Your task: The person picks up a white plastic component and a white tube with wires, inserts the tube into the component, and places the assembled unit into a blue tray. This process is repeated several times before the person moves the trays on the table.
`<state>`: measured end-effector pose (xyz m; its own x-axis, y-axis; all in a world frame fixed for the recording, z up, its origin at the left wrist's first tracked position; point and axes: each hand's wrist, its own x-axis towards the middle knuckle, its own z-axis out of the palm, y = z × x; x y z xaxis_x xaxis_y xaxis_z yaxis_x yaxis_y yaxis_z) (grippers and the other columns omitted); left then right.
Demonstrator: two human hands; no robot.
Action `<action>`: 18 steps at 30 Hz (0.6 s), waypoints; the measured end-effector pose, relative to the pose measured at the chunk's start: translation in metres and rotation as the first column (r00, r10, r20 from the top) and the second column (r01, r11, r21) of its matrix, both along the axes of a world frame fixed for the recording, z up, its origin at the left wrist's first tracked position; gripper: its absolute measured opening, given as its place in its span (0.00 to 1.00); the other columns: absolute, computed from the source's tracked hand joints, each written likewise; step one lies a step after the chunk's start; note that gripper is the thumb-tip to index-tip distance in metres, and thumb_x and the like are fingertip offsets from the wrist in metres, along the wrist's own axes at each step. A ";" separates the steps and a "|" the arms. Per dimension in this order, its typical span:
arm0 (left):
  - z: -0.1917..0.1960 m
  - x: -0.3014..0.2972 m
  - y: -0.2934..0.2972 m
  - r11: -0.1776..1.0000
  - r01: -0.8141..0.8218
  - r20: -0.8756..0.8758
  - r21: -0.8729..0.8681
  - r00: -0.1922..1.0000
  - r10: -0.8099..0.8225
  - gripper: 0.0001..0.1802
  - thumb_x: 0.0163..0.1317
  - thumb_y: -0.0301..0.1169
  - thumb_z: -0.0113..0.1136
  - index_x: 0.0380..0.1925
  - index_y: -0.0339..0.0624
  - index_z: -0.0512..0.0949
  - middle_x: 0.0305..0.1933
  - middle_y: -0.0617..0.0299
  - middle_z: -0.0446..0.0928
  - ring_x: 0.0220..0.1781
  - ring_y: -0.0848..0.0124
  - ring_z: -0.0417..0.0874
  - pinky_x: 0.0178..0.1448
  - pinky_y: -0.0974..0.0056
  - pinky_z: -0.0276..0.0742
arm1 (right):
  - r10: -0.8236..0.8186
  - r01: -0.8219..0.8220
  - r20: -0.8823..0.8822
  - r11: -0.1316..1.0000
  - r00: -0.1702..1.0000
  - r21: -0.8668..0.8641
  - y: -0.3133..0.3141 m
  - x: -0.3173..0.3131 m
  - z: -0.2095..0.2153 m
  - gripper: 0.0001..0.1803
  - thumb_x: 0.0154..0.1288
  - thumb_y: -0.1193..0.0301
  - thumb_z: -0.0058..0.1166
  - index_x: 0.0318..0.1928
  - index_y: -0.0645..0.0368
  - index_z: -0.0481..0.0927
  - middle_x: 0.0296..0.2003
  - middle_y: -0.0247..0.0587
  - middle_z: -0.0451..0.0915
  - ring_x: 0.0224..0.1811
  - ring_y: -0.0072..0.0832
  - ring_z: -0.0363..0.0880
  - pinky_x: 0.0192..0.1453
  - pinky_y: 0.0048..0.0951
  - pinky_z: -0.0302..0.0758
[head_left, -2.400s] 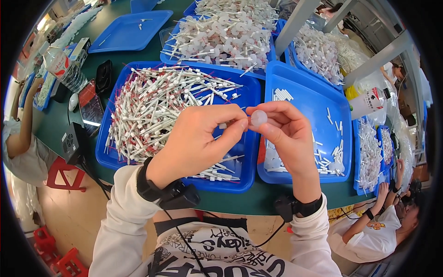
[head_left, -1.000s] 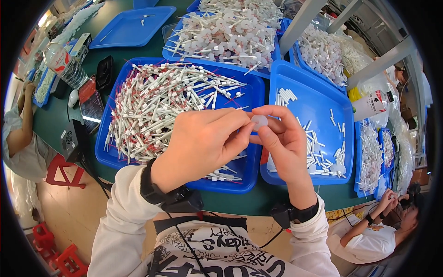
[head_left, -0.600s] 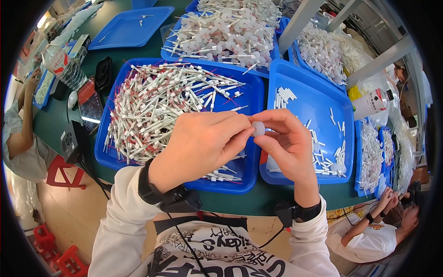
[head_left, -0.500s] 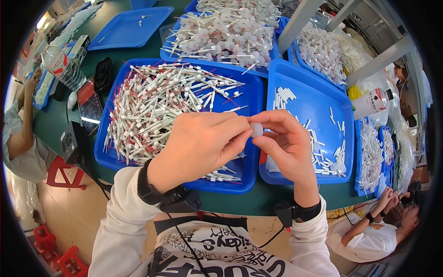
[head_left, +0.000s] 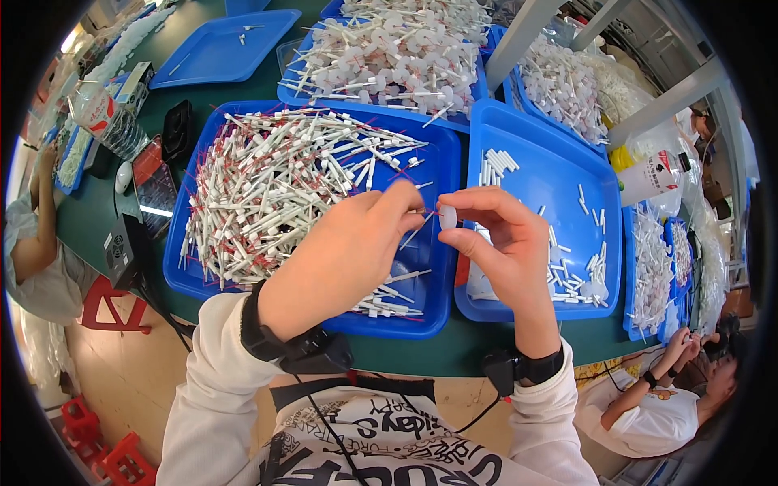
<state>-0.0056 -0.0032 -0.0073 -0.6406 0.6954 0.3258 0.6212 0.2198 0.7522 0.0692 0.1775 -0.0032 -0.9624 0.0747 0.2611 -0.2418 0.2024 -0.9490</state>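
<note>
My right hand pinches a small translucent white disc between thumb and forefinger, above the gap between two blue trays. A thin red thread runs from the disc to the closed fingertips of my left hand. Those fingers are pinched together just left of the disc; their far side is hidden. Beneath my left hand lies a blue tray heaped with thin white sticks with red threads. Under my right hand is another blue tray, holding short white tubes and a few translucent discs.
At the back, a blue tray is piled with disc-ended sticks. A tilted blue tray, a plastic bottle and a black device stand left. Grey posts rise at right. A co-worker sits at the lower right.
My left hand has drawn slightly left, away from the disc, and the red thread now shows between my hands. My right hand keeps the disc at nearly the same place.
</note>
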 end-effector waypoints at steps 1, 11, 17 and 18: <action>0.000 -0.002 -0.002 1.000 0.000 0.000 0.000 1.000 0.000 0.13 0.60 0.19 0.49 0.46 0.36 0.74 0.29 0.54 0.78 0.30 0.55 0.80 0.37 0.61 0.76 | 0.000 0.000 0.000 1.000 1.000 0.000 0.000 0.000 0.000 0.15 0.55 0.81 0.62 0.45 0.62 0.80 0.42 0.39 0.80 0.45 0.26 0.80 0.49 0.25 0.76; 0.007 0.004 0.000 0.995 -0.002 -0.070 0.103 0.997 0.009 0.10 0.57 0.19 0.55 0.40 0.35 0.76 0.29 0.54 0.79 0.31 0.60 0.82 0.36 0.63 0.76 | -0.067 0.070 0.055 0.996 0.996 -0.050 -0.001 -0.001 -0.001 0.17 0.52 0.81 0.63 0.45 0.63 0.82 0.39 0.40 0.81 0.42 0.25 0.81 0.46 0.24 0.76; 0.006 0.006 -0.002 0.999 -0.012 -0.221 0.046 0.975 0.022 0.08 0.52 0.16 0.56 0.34 0.34 0.74 0.28 0.54 0.75 0.29 0.60 0.77 0.31 0.62 0.73 | -0.045 0.052 0.082 0.994 0.996 -0.093 0.002 0.000 -0.004 0.16 0.51 0.83 0.64 0.43 0.66 0.82 0.36 0.42 0.82 0.38 0.25 0.81 0.45 0.24 0.77; 0.007 0.007 -0.003 0.999 -0.001 -0.303 0.035 0.953 0.012 0.09 0.50 0.16 0.56 0.34 0.34 0.74 0.27 0.55 0.74 0.27 0.60 0.75 0.30 0.61 0.71 | -0.029 0.036 0.077 0.995 0.997 -0.095 0.002 0.001 -0.004 0.16 0.51 0.83 0.64 0.43 0.67 0.82 0.36 0.43 0.82 0.38 0.24 0.81 0.45 0.23 0.77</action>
